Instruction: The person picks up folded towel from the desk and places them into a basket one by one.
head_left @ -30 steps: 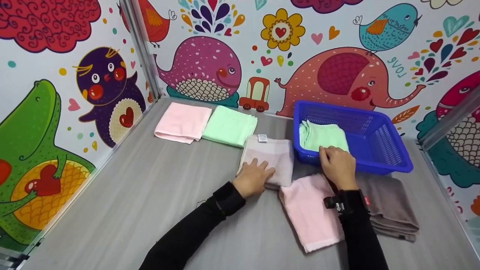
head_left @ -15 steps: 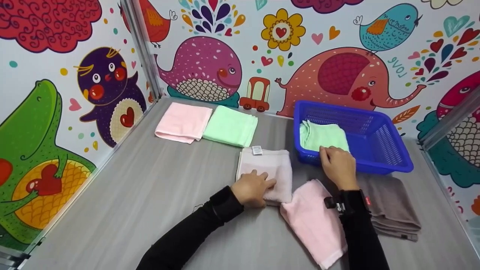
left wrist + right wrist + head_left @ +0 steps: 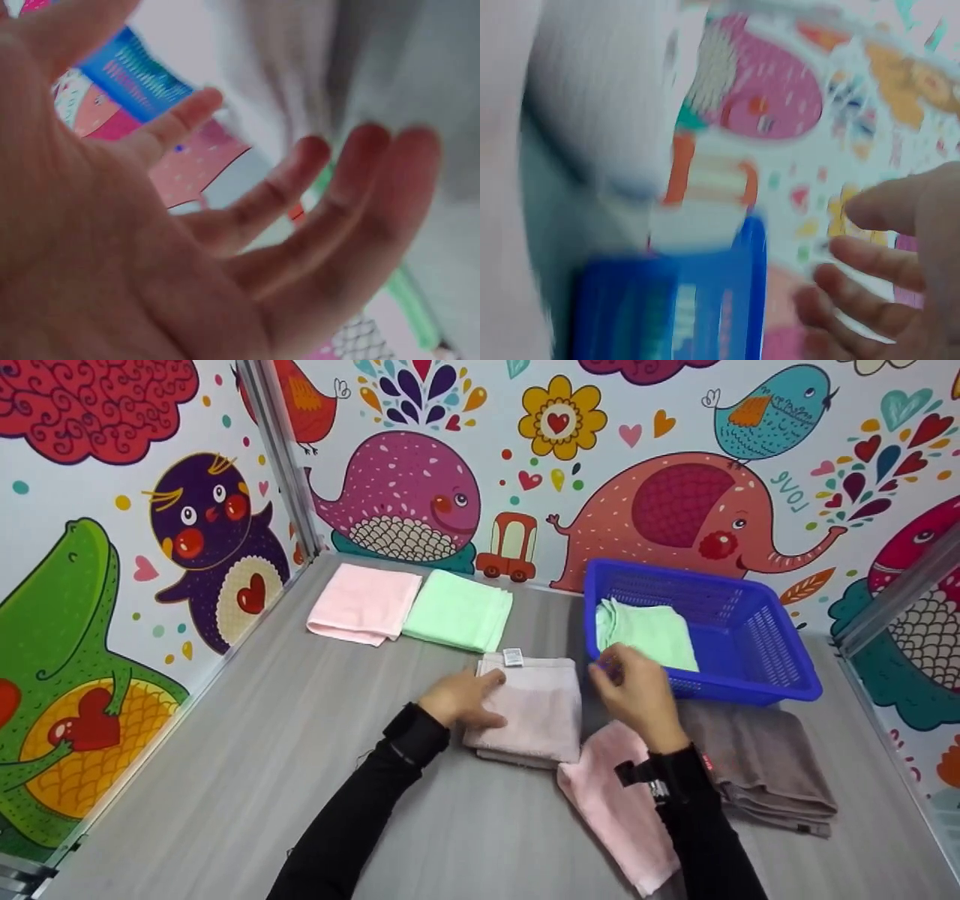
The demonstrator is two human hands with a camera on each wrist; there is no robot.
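A folded pale pinkish-grey towel (image 3: 534, 711) with a white tag (image 3: 512, 658) lies mid-table in the head view. At its left edge is my left hand (image 3: 466, 696), thumb and fingers spread over the side; the left wrist view shows these fingers extended, with nothing gripped. Between the towel and the blue basket (image 3: 750, 690) hovers my right hand (image 3: 643, 696), fingers loosely bent and holding nothing. It overlaps the basket's near left corner in the head view. A pink towel (image 3: 619, 810) lies partly under my right forearm, touching the pale towel's corner.
Inside the basket's left part sits a light green towel (image 3: 652, 634). A brown folded towel (image 3: 772, 765) is in front of the basket. Farther back on the left lie a pink towel (image 3: 365, 601) and a green towel (image 3: 459, 609). Printed wall panels border the table.
The pale towel has slid toward me, pushing the near pink towel along. My left hand has shifted from its top to its left edge. My right hand has left the basket rim, moving left.
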